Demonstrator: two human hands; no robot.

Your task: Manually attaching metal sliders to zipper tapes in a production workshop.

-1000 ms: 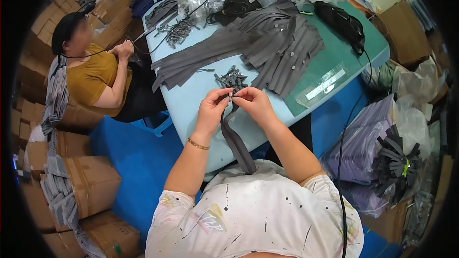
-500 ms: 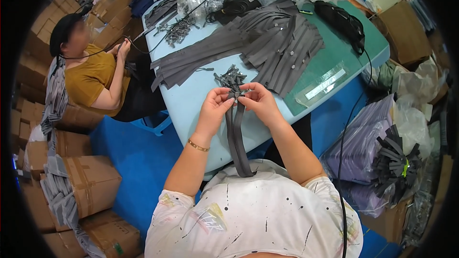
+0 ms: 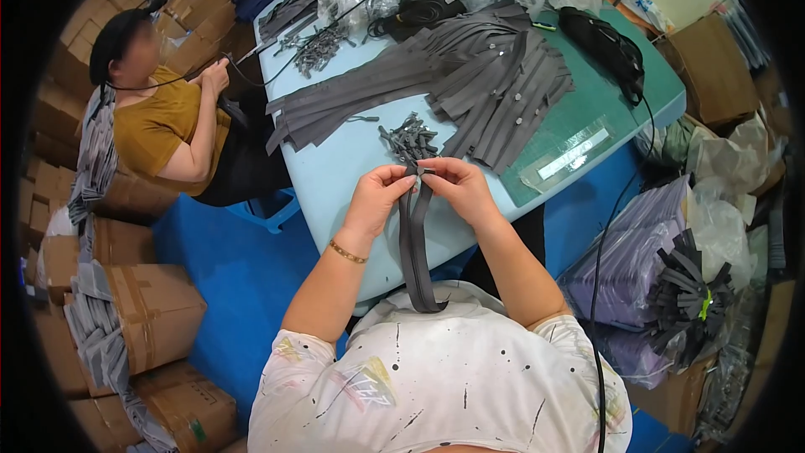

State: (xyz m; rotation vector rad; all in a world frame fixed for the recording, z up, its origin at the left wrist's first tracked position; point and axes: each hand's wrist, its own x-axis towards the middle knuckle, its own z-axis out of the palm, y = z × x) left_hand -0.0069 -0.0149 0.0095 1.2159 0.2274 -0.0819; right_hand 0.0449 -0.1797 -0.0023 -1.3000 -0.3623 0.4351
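Note:
In front of me, over the table's near edge, my left hand [image 3: 376, 200] pinches the upper end of a dark grey zipper [image 3: 415, 256]. The zipper hangs in a narrow loop toward my lap. My right hand [image 3: 464, 193] is closed at the same end, thumb against forefinger, with a small dark piece at its fingertips. A little bright metal shows between the two hands; its shape is too small to tell. Just beyond my fingers lies a pile of small dark zipper pulls [image 3: 407, 136]. Many flat grey zippers [image 3: 503, 75] are fanned out farther back.
A second heap of small pulls [image 3: 317, 50] lies at the table's [image 3: 365, 147] far left. A black pouch [image 3: 599, 46] rests on the green mat [image 3: 549, 130]. A co-worker [image 3: 163, 117] sits at left. Cartons [image 3: 155, 315] and wrapped bundles [image 3: 625, 252] flank me.
My hands stay together at the zipper's end, with the fingertips shifted slightly. A small dark piece now shows more plainly at my right fingertips. The whole view has tilted a little.

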